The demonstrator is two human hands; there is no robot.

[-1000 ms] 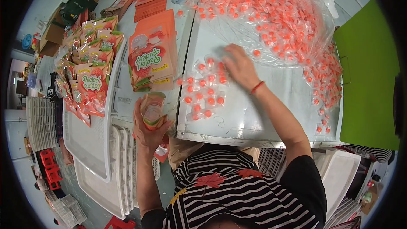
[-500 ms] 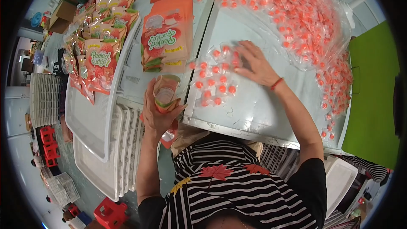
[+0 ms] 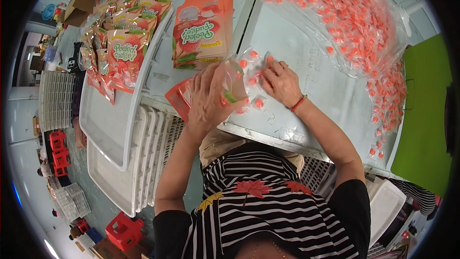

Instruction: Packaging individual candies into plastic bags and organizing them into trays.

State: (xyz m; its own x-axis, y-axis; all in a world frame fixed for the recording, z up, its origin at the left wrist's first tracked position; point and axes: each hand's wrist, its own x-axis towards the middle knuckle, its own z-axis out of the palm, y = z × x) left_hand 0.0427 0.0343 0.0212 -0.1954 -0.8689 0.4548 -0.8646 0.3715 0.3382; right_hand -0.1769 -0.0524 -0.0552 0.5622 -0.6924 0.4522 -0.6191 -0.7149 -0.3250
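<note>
My left hand [image 3: 207,100] is wrapped round a pink printed candy pouch [image 3: 177,97], tilted at the table's near left edge with its mouth facing the loose candies. Part of the pouch is hidden behind my fingers. My right hand [image 3: 283,85], a red bracelet at its wrist, bends its fingers over a small group of clear-wrapped red candies [image 3: 259,102] right beside the pouch mouth. Its fingertips press against some of these candies; how many they hold I cannot tell.
Flat pouches [image 3: 203,29] lie stacked at the far left of the table. Filled pouches [image 3: 125,57] crowd a white tray [image 3: 108,115] further left, above stacked trays. A big clear bag of wrapped candies [image 3: 345,24] spills along the right, beside a green panel [image 3: 424,105].
My left hand has brought the pouch right and tipped it toward the candies. The right hand has curled its fingers and moved down over the group, which is now closer to the pouch mouth.
</note>
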